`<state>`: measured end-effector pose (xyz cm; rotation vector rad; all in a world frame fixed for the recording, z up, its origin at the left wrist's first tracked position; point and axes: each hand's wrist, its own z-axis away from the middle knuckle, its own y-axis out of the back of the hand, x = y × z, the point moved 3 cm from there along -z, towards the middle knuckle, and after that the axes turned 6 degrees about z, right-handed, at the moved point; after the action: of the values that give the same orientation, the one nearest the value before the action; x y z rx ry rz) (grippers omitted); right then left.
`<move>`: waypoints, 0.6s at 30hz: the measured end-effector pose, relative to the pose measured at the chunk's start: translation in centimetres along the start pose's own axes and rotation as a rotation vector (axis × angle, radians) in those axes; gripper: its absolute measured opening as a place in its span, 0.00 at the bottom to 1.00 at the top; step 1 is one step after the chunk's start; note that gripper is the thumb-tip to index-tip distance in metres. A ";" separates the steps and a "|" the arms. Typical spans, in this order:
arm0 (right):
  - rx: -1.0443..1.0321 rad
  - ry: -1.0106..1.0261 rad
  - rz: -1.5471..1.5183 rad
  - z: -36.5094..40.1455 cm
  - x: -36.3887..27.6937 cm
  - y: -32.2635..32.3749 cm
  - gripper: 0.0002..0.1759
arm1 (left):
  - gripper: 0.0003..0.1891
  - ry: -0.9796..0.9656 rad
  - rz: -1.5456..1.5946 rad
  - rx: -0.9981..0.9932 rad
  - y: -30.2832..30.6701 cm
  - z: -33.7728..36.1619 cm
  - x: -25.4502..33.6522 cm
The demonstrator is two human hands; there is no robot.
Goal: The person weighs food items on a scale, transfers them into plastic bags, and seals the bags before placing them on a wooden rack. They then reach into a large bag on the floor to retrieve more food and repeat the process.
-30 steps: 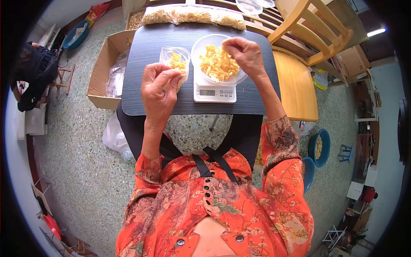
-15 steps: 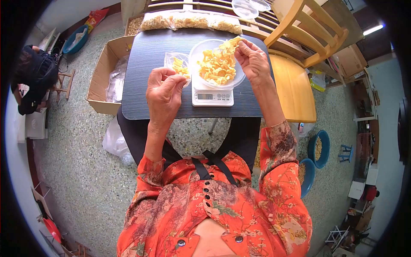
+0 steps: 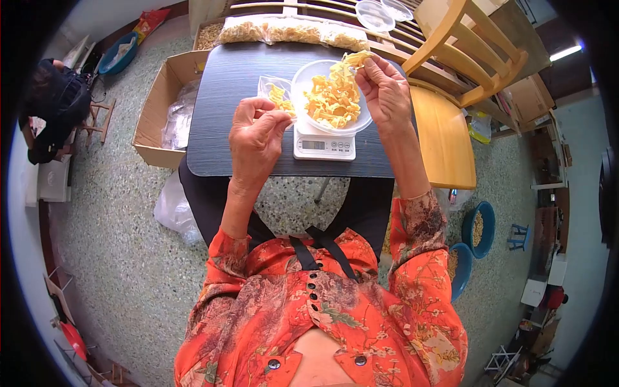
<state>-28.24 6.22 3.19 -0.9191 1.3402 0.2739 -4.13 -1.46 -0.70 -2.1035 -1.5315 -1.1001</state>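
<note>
My left hand (image 3: 259, 138) is closed in a pinch on the edge of a small clear plastic bag (image 3: 265, 86), which has some yellow dried slices in it. My right hand (image 3: 389, 93) pinches a few pale yellow dried slices (image 3: 354, 60) at the far right rim of a translucent round bowl (image 3: 300, 79). More of these dried strips (image 3: 332, 103) lie heaped inside the bowl. Under it stands a white kitchen scale (image 3: 324, 148), its display facing me; I cannot read the number.
Filled packs (image 3: 290, 33) line the far edge of the dark table (image 3: 225, 122). An open cardboard box (image 3: 151, 113) with plastic bags stands left, a wooden chair (image 3: 445, 142) right. Blue basins (image 3: 478, 229) sit on the floor. Another person (image 3: 58, 103) is at far left.
The view has shifted slightly, so the table items appear a little further right. My right hand has raised its slices slightly at the bowl's far rim. My left hand keeps its pinch on the bag.
</note>
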 end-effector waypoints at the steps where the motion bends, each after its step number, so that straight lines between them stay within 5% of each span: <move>1: 0.008 0.035 0.010 0.3 0.0 -0.8 0.09 | 0.08 0.029 0.005 -0.027 -0.1 0.0 0.0; 4: 0.000 0.087 0.046 1.8 0.8 -3.7 0.08 | 0.08 0.013 -0.007 -0.024 0.0 0.2 0.1; 10: -0.207 0.341 0.629 5.0 4.0 -9.2 0.05 | 0.08 -0.043 -0.045 0.019 1.8 0.6 0.4; 18: -0.653 0.900 1.243 6.8 4.3 -11.3 0.12 | 0.10 -0.054 -0.117 0.052 4.9 1.5 -0.1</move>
<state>-14.91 2.39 3.63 -0.5887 2.6578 1.4357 0.90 -2.39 -0.91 -2.0480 -1.7090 -1.0376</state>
